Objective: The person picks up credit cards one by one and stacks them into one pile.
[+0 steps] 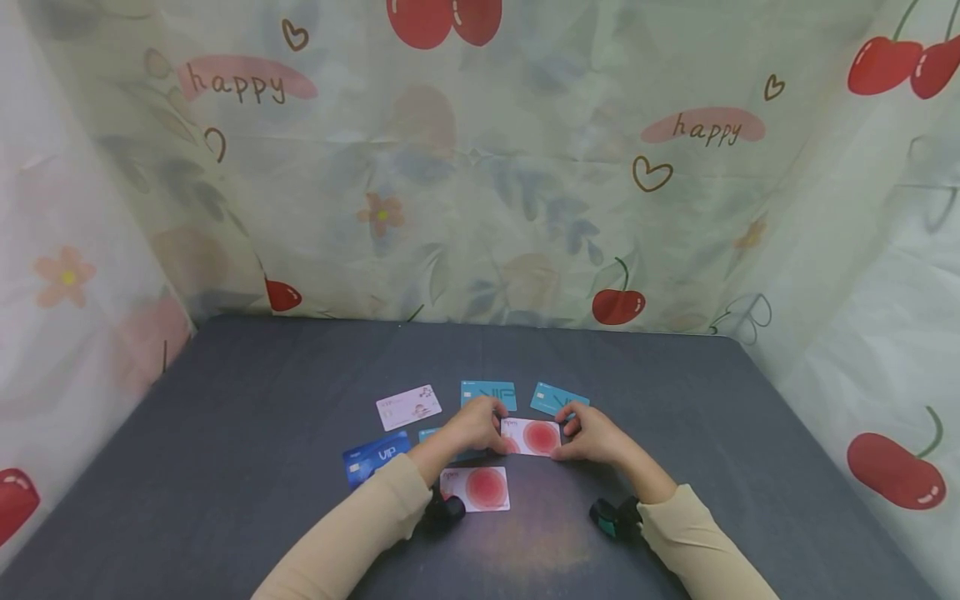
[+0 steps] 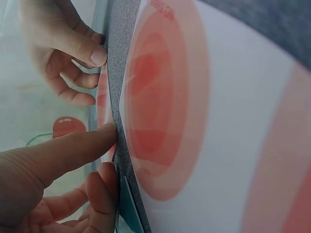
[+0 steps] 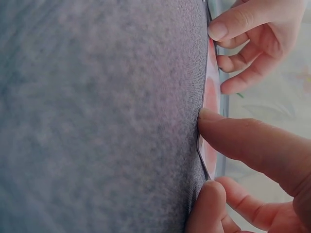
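Between both hands lies a white card with a red circle (image 1: 531, 437), low over the dark table. My left hand (image 1: 480, 425) pinches its left end, thumb at the near corner and fingers at the far one. At the right end my right hand (image 1: 592, 435) pinches it the same way, its thumb (image 3: 243, 132) on the near edge. Another white card with a red circle (image 1: 486, 489) lies nearer, beside my left wrist. A teal card (image 1: 428, 434) is mostly hidden under my left hand.
Farther back lie a teal VIP card (image 1: 487, 393), a second teal card (image 1: 555, 398) partly behind the right fingers, and a pale pink card (image 1: 408, 407). A blue VIP card (image 1: 375, 455) is left of the left forearm. Printed cloth (image 1: 465, 208) hangs behind the table.
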{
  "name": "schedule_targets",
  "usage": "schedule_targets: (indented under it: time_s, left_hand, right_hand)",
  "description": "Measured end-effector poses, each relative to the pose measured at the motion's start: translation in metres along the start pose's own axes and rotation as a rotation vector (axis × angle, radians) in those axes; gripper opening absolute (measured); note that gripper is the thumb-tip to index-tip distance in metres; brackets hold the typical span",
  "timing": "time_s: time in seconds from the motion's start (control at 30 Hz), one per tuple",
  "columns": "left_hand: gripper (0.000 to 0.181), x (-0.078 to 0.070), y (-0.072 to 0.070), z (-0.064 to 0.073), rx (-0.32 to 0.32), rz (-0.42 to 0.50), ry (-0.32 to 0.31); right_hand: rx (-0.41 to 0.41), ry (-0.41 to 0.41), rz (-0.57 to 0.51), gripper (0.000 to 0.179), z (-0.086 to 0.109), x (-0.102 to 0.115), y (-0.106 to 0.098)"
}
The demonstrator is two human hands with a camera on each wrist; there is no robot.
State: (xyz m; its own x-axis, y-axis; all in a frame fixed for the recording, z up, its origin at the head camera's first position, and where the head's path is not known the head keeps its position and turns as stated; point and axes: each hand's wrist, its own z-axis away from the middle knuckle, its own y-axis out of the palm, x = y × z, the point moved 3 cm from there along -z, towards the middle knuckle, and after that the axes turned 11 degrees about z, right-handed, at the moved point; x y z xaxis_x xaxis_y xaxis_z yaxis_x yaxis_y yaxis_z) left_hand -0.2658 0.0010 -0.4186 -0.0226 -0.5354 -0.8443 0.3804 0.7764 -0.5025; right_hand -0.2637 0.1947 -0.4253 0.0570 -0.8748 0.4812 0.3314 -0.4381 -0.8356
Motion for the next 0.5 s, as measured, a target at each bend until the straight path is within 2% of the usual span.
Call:
schedule_targets:
  time_s: [0.37, 0.5]
  left_hand:
    - [0.048, -0.0028, 0.0007, 0.0021, -0.04, -0.008, 0.019]
    - [0.05, -0.0023, 0.0004, 0.0019, -0.023, 0.016, 0.019]
  right_hand:
    - [-0.013, -0.034, -0.034, 0.05, 0.0004, 0.0006, -0.0003]
    - [-0.012, -0.018, -0.05, 0.051, 0.0002, 0.0006, -0.001]
